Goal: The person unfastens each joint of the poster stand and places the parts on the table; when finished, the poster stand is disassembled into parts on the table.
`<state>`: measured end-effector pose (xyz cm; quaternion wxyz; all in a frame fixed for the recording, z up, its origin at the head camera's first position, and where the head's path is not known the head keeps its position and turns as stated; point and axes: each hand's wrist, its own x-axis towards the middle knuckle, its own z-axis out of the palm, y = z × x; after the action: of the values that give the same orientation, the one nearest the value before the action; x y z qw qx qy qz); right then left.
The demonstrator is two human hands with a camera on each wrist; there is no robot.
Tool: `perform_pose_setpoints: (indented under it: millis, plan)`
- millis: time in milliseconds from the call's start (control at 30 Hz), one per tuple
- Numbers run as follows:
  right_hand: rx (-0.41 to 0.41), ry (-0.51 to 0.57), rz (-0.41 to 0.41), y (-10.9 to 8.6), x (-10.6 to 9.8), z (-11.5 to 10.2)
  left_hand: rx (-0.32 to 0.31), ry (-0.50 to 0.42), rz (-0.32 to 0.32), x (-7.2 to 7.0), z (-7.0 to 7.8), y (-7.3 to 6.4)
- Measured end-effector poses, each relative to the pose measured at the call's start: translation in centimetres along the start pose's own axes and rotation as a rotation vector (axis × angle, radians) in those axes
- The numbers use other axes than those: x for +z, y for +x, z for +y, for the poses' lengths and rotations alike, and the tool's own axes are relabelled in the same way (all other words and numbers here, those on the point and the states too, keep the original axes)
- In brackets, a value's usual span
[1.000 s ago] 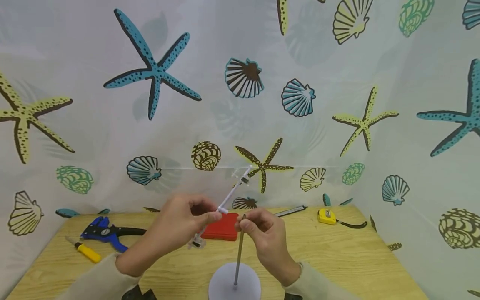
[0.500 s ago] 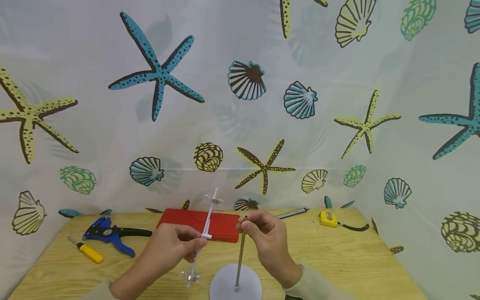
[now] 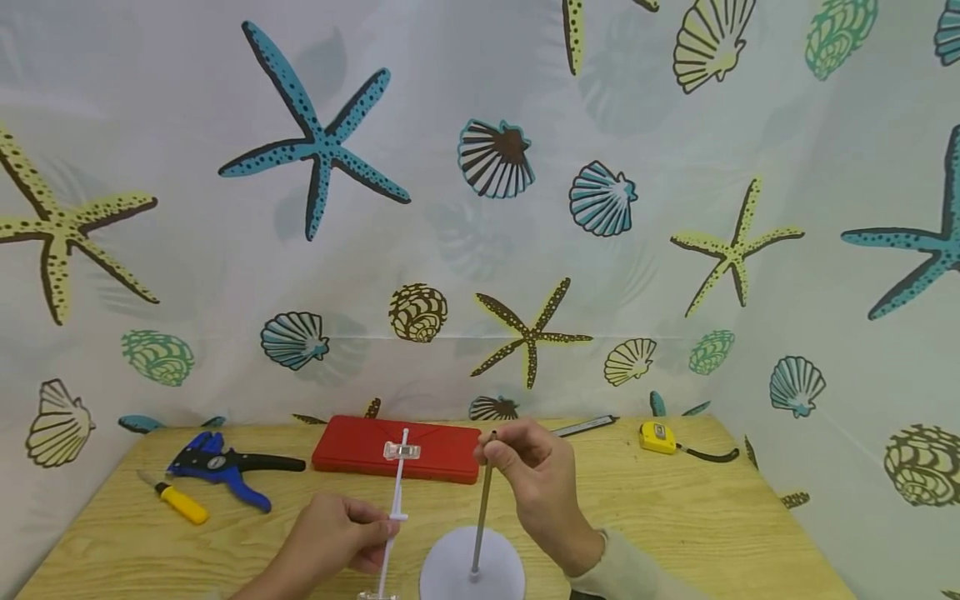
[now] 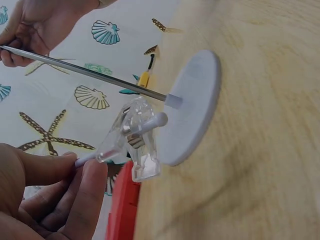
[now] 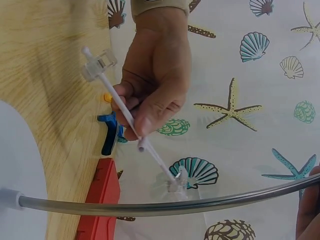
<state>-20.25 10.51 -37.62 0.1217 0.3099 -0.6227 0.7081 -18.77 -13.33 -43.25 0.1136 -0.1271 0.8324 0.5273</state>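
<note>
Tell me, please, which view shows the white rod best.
The right wrist view: the white rod shows nearly end to end, with both clear clips. The head view cuts it off at the lower clip; the left wrist view foreshortens it, showing one clip close up.

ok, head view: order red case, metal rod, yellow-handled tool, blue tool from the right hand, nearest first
1. metal rod, held by right hand
2. red case, just left
3. blue tool, farther left
4. yellow-handled tool, leftmost

rod (image 3: 483,510): glossy metal | clip (image 4: 143,150): clear plastic | table (image 3: 637,517): smooth wood
</note>
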Motion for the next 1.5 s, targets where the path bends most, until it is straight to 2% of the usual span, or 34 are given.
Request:
perform_pose_setpoints:
  millis: [267, 600, 733, 867, 1300, 1500]
  plan:
    - [-0.011, 0.012, -0.002, 0.0, 0.1, 0.0, -0.109, 0.044, -0.070, 0.2, -2.5, 0.7]
    - [-0.031, 0.020, -0.004, -0.2, 0.1, 0.1, -0.168, 0.023, -0.104, 0.9, -5.2, 1.6]
    - [-0.033, 0.017, -0.006, -0.2, 0.1, 0.2, -0.165, 0.031, -0.109, 1.3, -5.9, 2.0]
    - [-0.035, 0.019, -0.008, -0.2, 0.0, 0.3, -0.156, 0.050, -0.106, 1.6, -6.1, 2.1]
    - [-0.020, 0.010, -0.001, 0.0, 0.1, 0.0, -0.186, 0.065, -0.112, 2.2, -5.9, 2.0]
    - [0.006, 0.012, 0.002, -0.1, 0.1, 0.0, -0.146, 0.069, -0.141, 2.3, -6.4, 2.0]
